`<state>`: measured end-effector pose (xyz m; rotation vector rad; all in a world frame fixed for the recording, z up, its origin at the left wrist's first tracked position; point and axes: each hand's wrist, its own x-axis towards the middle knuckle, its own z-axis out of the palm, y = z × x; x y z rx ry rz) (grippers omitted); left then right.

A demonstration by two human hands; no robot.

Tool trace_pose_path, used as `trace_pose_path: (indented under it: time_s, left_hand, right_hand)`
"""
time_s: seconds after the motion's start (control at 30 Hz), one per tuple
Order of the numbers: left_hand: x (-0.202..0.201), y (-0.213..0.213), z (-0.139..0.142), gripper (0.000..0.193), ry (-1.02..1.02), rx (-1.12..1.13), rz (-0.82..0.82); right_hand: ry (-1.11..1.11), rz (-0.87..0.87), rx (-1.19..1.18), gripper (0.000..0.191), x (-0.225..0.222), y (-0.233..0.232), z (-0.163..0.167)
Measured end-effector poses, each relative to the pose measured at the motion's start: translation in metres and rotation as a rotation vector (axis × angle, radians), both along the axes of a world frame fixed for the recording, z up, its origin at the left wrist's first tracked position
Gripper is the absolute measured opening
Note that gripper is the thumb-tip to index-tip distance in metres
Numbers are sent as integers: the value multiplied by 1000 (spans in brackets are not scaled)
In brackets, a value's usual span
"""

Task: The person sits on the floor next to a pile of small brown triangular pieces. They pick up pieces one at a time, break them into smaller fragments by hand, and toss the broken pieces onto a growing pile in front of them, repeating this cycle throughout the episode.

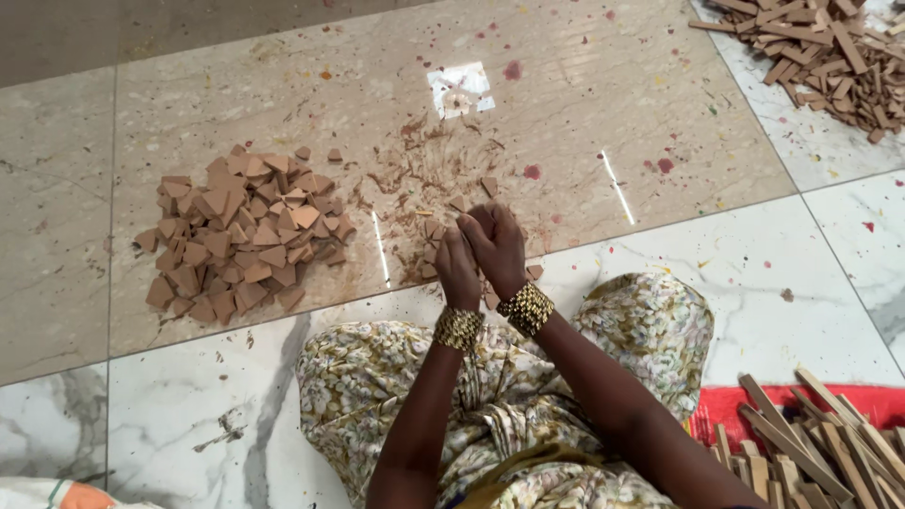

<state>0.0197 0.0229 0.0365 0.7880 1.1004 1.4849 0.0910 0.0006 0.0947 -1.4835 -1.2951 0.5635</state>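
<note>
**Both hands clenched together over loose chips on the floor**

Seated person, viewed from above, patterned cloth (603, 330) over the knees. Left hand (458, 269) and right hand (496, 243) are raised just above the floor, pressed against each other, fingers curled in tight. What they grip is hidden inside the fists; whether it is a chip or a stick cannot be told. Each wrist carries a gold bangle (458, 328).

Directly beneath and around the hands lie scattered chips (433, 231), small brown triangular pieces, with brown dust (424, 170) smeared on the tile beyond them. A few chips touch the edge of the cloth.

To the left, apart from the hands, a heap (240, 236) of the same triangular pieces sits on the beige tile (566, 113), loosely piled, with stray pieces at its rim.

Far right corner: a pile of flat wooden strips (820, 52) on white marble. Near right, beside the knee: long sticks (811, 448) lying crosswise on a red mat (726, 405).

Floor is spotted with red paint marks (533, 172).
</note>
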Motion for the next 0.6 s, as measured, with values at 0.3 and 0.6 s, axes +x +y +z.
trace_pose_path:
  time_s: [0.3,0.6]
  left_hand:
    - [-11,-9,-4,43,-117,118,-75]
    - [-18,-9,1,45,-264,39,-200]
  right_hand:
    - [78,90,0,25,-6,-6,20]
    - [-58,40,83,27,-11,-16,19]
